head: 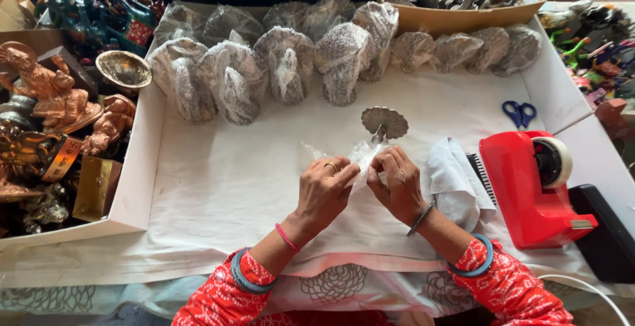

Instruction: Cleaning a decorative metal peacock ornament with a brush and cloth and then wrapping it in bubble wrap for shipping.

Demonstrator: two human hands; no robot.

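Head view: the left hand (324, 190) and right hand (397, 184), both pinched shut on a clear plastic bag (362, 156) mid-table, seemingly wrap the silver fan-shaped ornament (384, 123); sealing likely needs the red tape dispenser (532, 187) at right.

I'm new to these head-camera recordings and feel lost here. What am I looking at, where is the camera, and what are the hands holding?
There is no machine here: the one picture comes from a camera worn on a person's head, looking down at their own two bare hands. The left hand and right hand together pinch a clear plastic bag over a white cloth. Just beyond stands a small fan-shaped metal piece. Behind it sits a row of similar pieces already in bags. To the right are a red tape dispenser, blue-handled scissors and a folded white rag. Copper-coloured figurines fill a box on the left.
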